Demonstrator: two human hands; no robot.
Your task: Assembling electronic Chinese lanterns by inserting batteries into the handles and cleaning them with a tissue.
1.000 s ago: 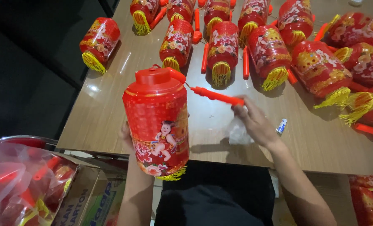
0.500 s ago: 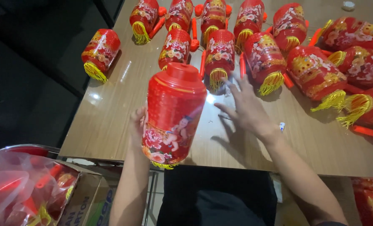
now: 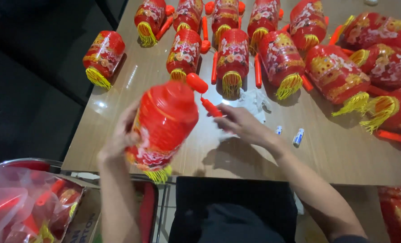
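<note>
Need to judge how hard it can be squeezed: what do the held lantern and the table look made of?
Lantern: looks like thin glossy plastic or coated film, judging by bright highlights on its red ribbed body; the yellow fringe at its lower end looks like thread. Left hand grips its side. Table: wood-grain laminate, semi-gloss, reflecting light.

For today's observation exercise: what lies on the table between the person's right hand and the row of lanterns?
In the head view, crumpled clear plastic wrap lies between the right hand and the lanterns.

Head view, steeply down, close
</note>
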